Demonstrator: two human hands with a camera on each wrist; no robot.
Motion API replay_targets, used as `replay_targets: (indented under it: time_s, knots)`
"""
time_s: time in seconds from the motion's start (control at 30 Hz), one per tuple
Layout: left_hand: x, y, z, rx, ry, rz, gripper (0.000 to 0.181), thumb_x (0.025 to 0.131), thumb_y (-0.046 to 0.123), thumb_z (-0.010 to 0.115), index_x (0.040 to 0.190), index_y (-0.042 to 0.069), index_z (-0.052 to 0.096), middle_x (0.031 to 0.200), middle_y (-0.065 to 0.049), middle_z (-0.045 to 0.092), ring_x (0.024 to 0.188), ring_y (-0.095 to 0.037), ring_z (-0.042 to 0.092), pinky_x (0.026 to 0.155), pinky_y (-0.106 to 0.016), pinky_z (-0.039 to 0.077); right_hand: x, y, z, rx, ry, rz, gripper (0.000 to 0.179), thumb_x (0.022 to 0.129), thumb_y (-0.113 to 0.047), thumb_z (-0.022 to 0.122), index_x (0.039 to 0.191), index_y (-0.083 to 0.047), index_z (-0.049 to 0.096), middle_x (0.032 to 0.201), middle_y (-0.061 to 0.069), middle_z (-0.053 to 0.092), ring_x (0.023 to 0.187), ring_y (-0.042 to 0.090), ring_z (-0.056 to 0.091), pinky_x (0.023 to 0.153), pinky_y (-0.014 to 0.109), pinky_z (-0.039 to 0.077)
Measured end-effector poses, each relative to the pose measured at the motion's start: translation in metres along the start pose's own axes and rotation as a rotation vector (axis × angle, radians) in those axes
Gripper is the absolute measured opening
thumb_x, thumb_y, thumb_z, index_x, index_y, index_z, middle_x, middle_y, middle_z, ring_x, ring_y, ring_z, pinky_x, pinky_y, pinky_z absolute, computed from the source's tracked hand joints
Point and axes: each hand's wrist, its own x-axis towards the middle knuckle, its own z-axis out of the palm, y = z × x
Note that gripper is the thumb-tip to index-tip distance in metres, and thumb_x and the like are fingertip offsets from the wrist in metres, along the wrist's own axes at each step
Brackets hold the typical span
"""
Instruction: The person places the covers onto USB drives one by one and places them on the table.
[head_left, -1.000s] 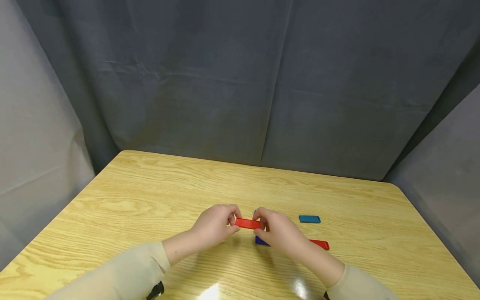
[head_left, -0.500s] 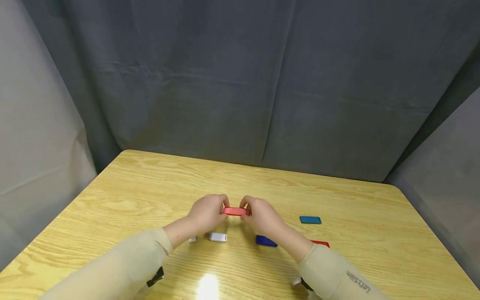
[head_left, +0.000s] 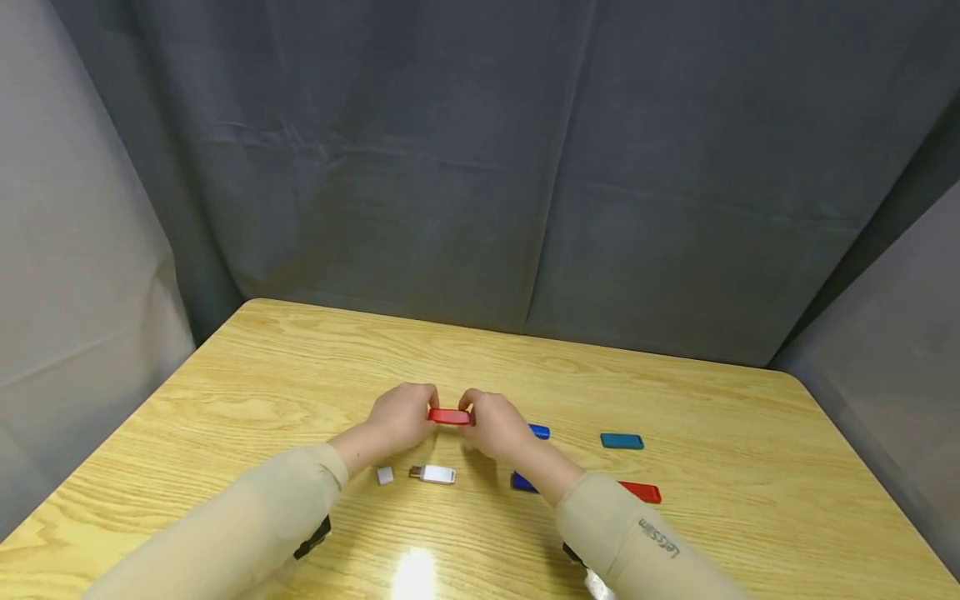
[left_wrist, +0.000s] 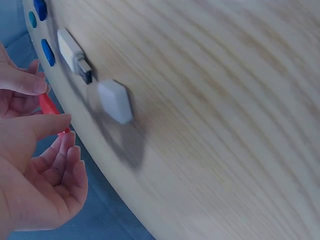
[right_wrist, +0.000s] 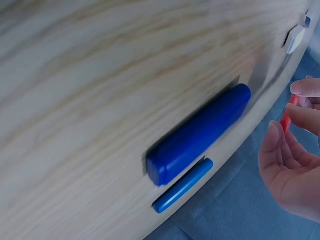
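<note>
A small red USB stick (head_left: 450, 417) is held level above the table between both hands. My left hand (head_left: 401, 417) pinches its left end, and my right hand (head_left: 497, 427) pinches the right end. Seen from the left wrist, the red stick (left_wrist: 49, 106) is partly covered by fingers. On the table nearer the body lies a white USB stick (head_left: 437, 474) with its metal plug bare and pointing left. Its small white cap (head_left: 385, 476) lies apart, just left of the plug.
Right of the hands lie a dark blue stick (right_wrist: 200, 132) and a brighter blue one (right_wrist: 182, 185), both partly hidden by the right arm in the head view. Farther right are a teal stick (head_left: 622, 441) and another red stick (head_left: 641, 492). Grey curtains (head_left: 390, 192) surround the table.
Both hands have moved left and slightly away from the body with the red stick between them. The white stick and cap have come into sight from behind the left hand.
</note>
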Motion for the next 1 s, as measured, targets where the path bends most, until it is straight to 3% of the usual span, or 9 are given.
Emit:
replay_targets:
  time_s: [0.17,0.4,0.6,0.77,1.0]
  knots:
    - [0.002,-0.003,0.002,0.054,0.005,0.012,0.011,0.079,0.01,0.071,0.083,0.006,0.061,0.075,-0.003,0.062,0.065,-0.014,0.049,0.057,-0.027,0.042,0.004,-0.001,0.005,-0.039,-0.013,-0.02,0.021,0.08,0.0,0.064,0.101,0.0,0.062,0.077,0.006,0.063,0.063,0.013,0.05,0.059,0.024,0.044]
    - [0.004,-0.007,0.003,0.076,0.0,0.007,0.008,0.078,0.005,0.068,0.08,0.006,0.061,0.074,-0.003,0.062,0.065,-0.014,0.051,0.059,-0.03,0.045,0.005,-0.003,0.009,-0.068,-0.027,-0.039,0.025,0.081,0.002,0.06,0.106,0.002,0.062,0.09,0.01,0.066,0.071,0.016,0.053,0.07,0.031,0.05]
    - [0.004,-0.012,0.003,0.056,0.0,-0.021,0.007,0.077,0.002,0.067,0.082,0.005,0.062,0.077,-0.005,0.064,0.066,-0.015,0.051,0.06,-0.03,0.044,0.005,-0.005,0.013,-0.11,-0.028,-0.073,0.023,0.088,-0.002,0.055,0.109,0.001,0.064,0.106,0.012,0.067,0.092,0.021,0.063,0.087,0.038,0.05]
    - [0.004,-0.015,0.003,0.041,-0.008,-0.034,0.008,0.077,0.001,0.067,0.084,0.005,0.062,0.078,-0.005,0.064,0.067,-0.014,0.051,0.062,-0.03,0.046,0.003,-0.007,0.015,-0.143,-0.037,-0.084,0.025,0.092,-0.004,0.05,0.113,-0.001,0.063,0.106,0.013,0.067,0.099,0.025,0.064,0.088,0.039,0.05]
    - [0.005,-0.019,0.007,0.045,-0.027,-0.053,0.007,0.079,0.004,0.068,0.084,0.006,0.062,0.078,-0.004,0.064,0.067,-0.014,0.052,0.063,-0.03,0.046,0.001,-0.013,0.015,-0.228,-0.075,-0.075,0.027,0.094,-0.008,0.049,0.119,-0.004,0.061,0.102,0.011,0.066,0.092,0.021,0.063,0.084,0.037,0.051]
